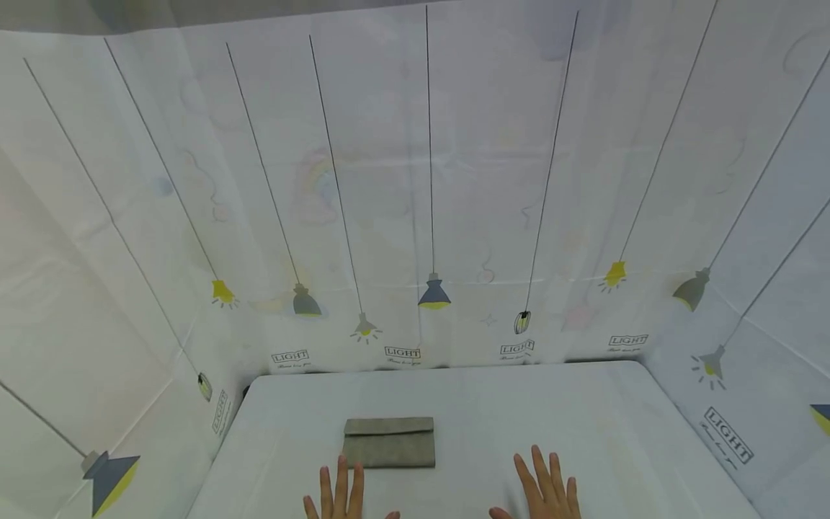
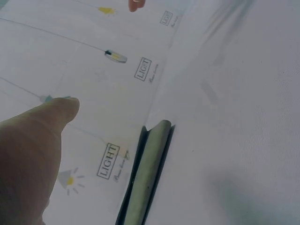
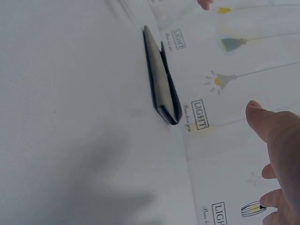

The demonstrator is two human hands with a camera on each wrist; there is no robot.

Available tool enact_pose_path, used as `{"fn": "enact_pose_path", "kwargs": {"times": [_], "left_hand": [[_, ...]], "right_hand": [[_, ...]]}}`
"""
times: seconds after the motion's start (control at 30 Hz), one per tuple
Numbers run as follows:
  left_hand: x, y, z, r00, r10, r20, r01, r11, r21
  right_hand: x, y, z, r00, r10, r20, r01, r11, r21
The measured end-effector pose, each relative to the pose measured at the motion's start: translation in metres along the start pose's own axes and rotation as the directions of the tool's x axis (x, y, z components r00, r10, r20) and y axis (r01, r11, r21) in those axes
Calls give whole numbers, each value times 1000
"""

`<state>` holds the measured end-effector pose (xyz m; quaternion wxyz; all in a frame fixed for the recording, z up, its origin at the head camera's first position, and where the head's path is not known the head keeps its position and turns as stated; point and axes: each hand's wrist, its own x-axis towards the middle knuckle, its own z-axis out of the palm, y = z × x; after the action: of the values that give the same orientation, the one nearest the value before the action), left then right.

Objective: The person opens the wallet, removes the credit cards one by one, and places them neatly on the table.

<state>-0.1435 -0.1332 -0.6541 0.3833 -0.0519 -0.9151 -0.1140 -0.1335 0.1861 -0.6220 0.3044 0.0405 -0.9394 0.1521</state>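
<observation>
A flat grey-green case (image 1: 389, 443) with a fold-over flap along its far side lies on the white table. My left hand (image 1: 337, 497), fingers straight and spread, is just in front of it; one fingertip overlaps its lower left edge in the head view. To the right, my right hand (image 1: 547, 494) is also spread and holds nothing. The left wrist view shows the left thumb (image 2: 37, 145) apart from the case (image 2: 147, 173), which is seen edge-on. In the right wrist view the case (image 3: 160, 79) shows its folded layers, away from the right thumb (image 3: 262, 119).
The white table (image 1: 519, 404) has rounded far corners. Around it hangs a pale sheet (image 1: 493, 180) printed with hanging lamps and the word LIGHT. Shadows of the hands (image 3: 103, 173) fall on the tabletop.
</observation>
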Motion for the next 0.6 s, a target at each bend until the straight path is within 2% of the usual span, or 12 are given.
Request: {"fn": "enact_pose_path", "kwargs": {"times": [0.33, 0.6], "left_hand": [[-4, 0, -6, 999, -30, 23, 31, 999, -16], [3, 1, -12, 996, -79, 39, 78, 997, 19]], "right_hand": [[-4, -2, 1, 999, 16, 43, -16, 1000, 9], [2, -9, -5, 986, 61, 155, -71, 996, 59]]}}
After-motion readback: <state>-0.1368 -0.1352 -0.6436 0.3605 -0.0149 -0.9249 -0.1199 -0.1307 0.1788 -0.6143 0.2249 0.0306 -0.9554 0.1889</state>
